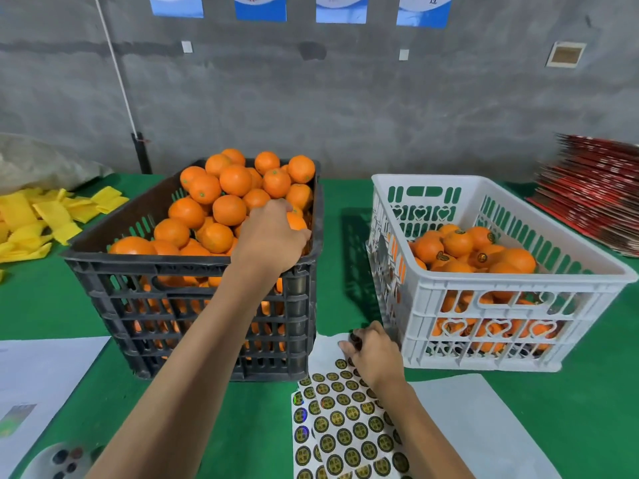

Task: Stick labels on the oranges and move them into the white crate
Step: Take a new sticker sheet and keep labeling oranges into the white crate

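grip the orange firmly with the left hand, curled round it at the black crate's right side; lift clear of the heap. peel one label cleanly with the right hand, pinching it at the sticker sheet's top edge. two crates: black heaped, too many oranges to count; white crate partly filled, roughly ten showing on top, several labelled. two overlapping sticker sheets, dozens of labels left.

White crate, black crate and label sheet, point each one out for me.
white crate [498, 273], head view, near rim.
black crate [145, 262], head view, near rim.
label sheet [345, 420], head view, middle of the printed labels.
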The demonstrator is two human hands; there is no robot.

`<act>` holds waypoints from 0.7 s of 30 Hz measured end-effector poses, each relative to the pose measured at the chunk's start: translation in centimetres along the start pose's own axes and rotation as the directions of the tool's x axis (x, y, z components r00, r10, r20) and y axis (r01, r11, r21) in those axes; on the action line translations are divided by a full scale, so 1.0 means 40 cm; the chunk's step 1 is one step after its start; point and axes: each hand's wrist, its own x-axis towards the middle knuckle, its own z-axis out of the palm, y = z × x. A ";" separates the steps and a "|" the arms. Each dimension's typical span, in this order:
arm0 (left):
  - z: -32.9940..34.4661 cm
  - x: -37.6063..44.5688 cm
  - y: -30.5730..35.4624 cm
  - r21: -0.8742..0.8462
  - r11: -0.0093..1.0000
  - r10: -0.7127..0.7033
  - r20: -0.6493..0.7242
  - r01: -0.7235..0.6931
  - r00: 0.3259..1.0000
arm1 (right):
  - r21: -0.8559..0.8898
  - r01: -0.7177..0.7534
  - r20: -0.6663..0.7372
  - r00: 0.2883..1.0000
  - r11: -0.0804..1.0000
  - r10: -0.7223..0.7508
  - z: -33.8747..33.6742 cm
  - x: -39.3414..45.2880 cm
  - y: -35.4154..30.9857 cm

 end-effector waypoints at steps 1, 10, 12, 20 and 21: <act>0.001 0.000 -0.001 -0.008 1.000 -0.002 -0.006 0.002 1.000 | 0.028 -0.010 -0.005 1.000 1.000 0.010 0.002 0.004 0.006; 0.008 -0.004 -0.003 -0.021 1.000 0.010 -0.071 -0.012 0.997 | 0.110 -0.011 -0.079 0.997 0.994 0.020 0.020 0.020 0.027; 0.007 -0.007 -0.004 -0.023 0.999 0.022 -0.086 -0.024 0.996 | 0.094 -0.003 -0.087 0.996 0.996 0.011 0.026 0.025 0.031; 0.005 -0.015 0.001 -0.029 0.999 0.035 -0.120 -0.039 0.992 | -0.152 0.029 -0.066 0.997 0.988 -0.039 0.032 0.031 0.013; 0.004 -0.016 0.002 -0.029 0.999 0.033 -0.115 -0.036 0.993 | -0.172 0.026 -0.065 0.997 0.985 -0.037 0.033 0.029 0.008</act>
